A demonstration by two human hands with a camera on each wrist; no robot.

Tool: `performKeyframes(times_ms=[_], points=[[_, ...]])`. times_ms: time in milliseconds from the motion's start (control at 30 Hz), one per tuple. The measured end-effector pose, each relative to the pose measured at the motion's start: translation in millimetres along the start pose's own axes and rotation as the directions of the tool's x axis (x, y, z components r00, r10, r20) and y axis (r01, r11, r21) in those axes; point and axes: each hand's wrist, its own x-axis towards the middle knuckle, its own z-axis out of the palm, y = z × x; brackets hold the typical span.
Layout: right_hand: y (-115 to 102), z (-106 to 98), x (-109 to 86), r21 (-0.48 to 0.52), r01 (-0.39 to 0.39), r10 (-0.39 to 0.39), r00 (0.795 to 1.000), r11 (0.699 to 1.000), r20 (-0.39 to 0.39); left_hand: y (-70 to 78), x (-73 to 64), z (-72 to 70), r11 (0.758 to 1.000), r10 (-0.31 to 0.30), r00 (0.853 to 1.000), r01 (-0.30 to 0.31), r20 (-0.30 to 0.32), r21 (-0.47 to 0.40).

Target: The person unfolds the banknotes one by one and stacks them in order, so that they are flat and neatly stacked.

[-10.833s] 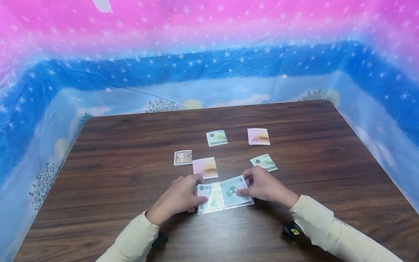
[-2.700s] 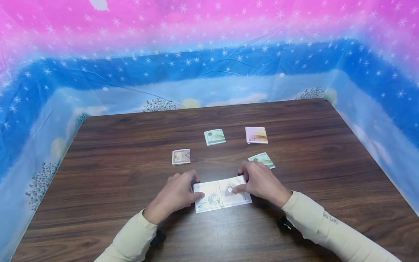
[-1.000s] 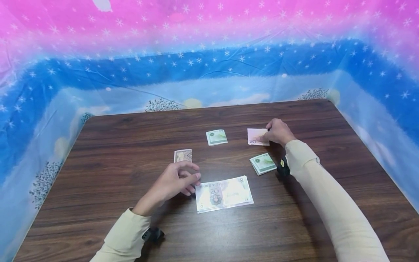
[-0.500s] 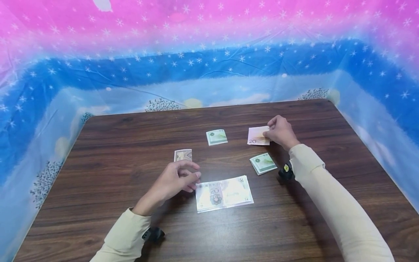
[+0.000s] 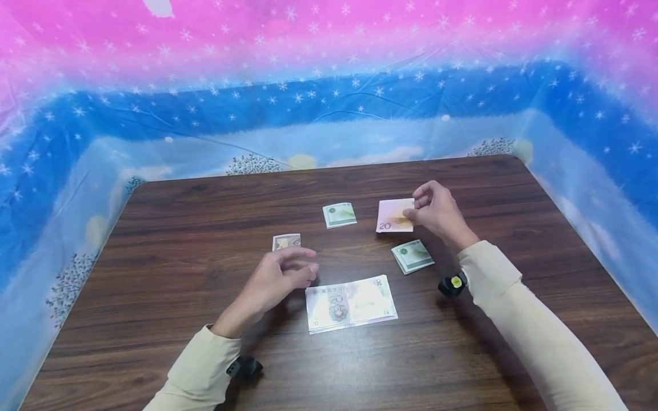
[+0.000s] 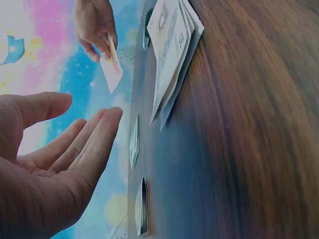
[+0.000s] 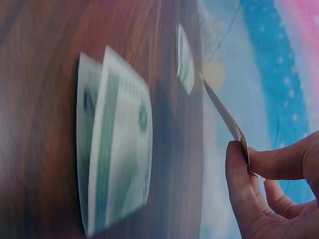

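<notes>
A: Right hand (image 5: 442,216) first?

B: Right of centre in the head view. Thumb and fingers pinched on the right edge of a folded pink note (image 5: 393,217) marked 20. Seen nearly edge-on in the right wrist view, above the dark wood-grained table (image 5: 180,228).

A: And the left hand (image 5: 269,282)?

B: Left of centre in the head view. Wide: thumb well apart from loosely bent fingers, as in the left wrist view. Just beside the upper left corner of a pile of unfolded notes (image 5: 352,305), lower middle of the head view. Edges slightly fanned, glare across the print.

A: Farther out?

B: Just above the left hand in the frame, a folded brown note (image 5: 287,242), partly hidden behind it. Below the right hand, a folded green note (image 5: 412,257), halves gaping in the right wrist view. Upper centre, a second folded green note (image 5: 339,215), left of the pink one, well apart.

A: Around all that?

B: Cream sleeves (image 5: 498,291), a black device (image 5: 451,285) at each wrist. Across the top, snowflake-patterned cloth (image 5: 329,103), pink over blue.
</notes>
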Motion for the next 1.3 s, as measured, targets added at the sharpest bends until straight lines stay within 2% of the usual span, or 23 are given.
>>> performKeyframes(times_ms=[200,367,567,700,833,1100,1200,1300], points=[[-13,14,-23.7,0.108,0.039,-0.045,0.998,0.993,0.052,3.5,2.6,9.7,0.996,-0.019,1.0,0.02,0.018,-0.085],[-23,25,-42.8,0.234,0.047,-0.077,0.99,0.971,0.121,5.4,6.0,16.0,0.986,-0.041,0.998,0.048,0.044,-0.159],[-32,40,-58.6,0.345,0.002,-0.079,0.974,0.939,0.211,9.7,13.2,22.8,0.964,-0.107,0.991,0.123,0.076,-0.238],[-36,50,-63.3,0.393,-0.03,-0.076,0.965,0.919,0.252,11.3,16.3,26.1,0.938,-0.155,0.985,0.169,0.069,-0.303],[-36,60,-65.5,0.403,-0.052,-0.064,0.961,0.914,0.267,11.4,15.9,26.3,0.918,-0.162,0.986,0.167,0.043,-0.359],[-31,71,-70.7,0.328,-0.036,-0.053,0.964,0.944,0.259,11.4,13.8,26.6,0.902,-0.146,0.988,0.154,0.05,-0.403],[-31,71,-73.4,0.333,-0.063,-0.044,0.952,0.941,0.304,9.8,14.0,27.3,0.904,-0.113,0.991,0.13,0.065,-0.408],[-32,70,-76.0,0.354,-0.095,-0.047,0.927,0.93,0.371,8.8,14.8,28.6,0.903,-0.081,0.993,0.108,0.083,-0.417]])
